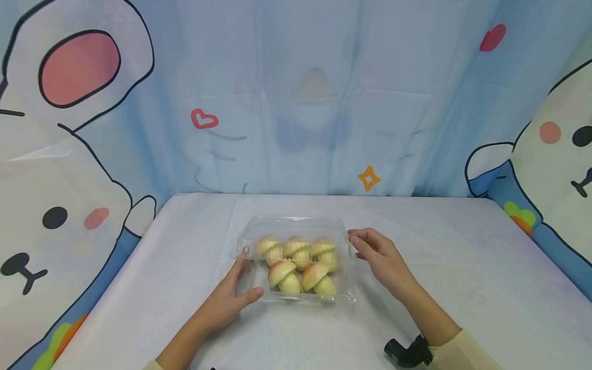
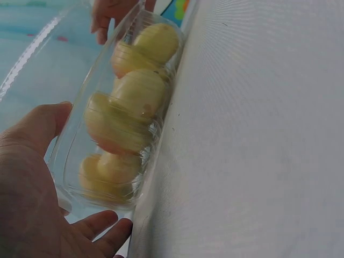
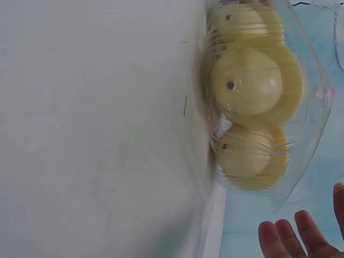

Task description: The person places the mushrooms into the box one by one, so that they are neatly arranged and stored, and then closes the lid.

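A clear plastic clamshell box (image 1: 347, 297) sits on the white table. Inside are several pale yellow, mushroom-shaped pieces (image 1: 289, 283) with reddish caps, in two rows. Its see-through lid (image 1: 296, 222) appears to stand raised toward the back, though the clear plastic makes its exact angle hard to tell. My left hand (image 1: 226, 298) rests at the box's left side, thumb by the near corner, fingers extended and spread in the left wrist view. At the far right corner is my right hand (image 1: 376, 254). Its fingertips (image 3: 303, 217) look apart from the plastic in the right wrist view.
A black device (image 1: 407, 353) is by the right sleeve, near the table's front. Behind the white table (image 1: 462, 246) hangs a light blue curtain (image 1: 296, 128) with cartoon animals, which also runs along both sides.
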Motion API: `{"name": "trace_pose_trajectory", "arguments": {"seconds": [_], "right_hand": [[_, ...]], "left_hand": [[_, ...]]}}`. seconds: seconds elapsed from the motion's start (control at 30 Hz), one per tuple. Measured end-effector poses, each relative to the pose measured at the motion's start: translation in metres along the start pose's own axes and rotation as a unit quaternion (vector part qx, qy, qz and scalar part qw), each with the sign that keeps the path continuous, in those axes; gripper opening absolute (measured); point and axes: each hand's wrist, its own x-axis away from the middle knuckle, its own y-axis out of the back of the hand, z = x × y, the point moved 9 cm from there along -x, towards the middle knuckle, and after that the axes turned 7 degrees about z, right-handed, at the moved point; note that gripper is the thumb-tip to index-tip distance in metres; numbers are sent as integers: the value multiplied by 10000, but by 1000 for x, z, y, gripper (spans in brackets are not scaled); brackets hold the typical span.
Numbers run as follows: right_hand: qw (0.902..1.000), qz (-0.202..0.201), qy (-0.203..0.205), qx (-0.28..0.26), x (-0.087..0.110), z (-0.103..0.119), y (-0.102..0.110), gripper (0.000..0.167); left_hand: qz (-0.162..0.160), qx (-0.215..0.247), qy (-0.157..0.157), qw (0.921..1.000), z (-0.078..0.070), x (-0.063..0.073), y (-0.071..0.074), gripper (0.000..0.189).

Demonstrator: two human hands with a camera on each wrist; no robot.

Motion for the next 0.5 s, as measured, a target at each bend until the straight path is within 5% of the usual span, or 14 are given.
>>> {"name": "trace_pose_trajectory", "arguments": {"seconds": [0.5], "right_hand": [[9987,510,-71,-43,32,1,-11,30]], "left_hand": [[-101,100,-63,9999,1,-1,0,98]]}}
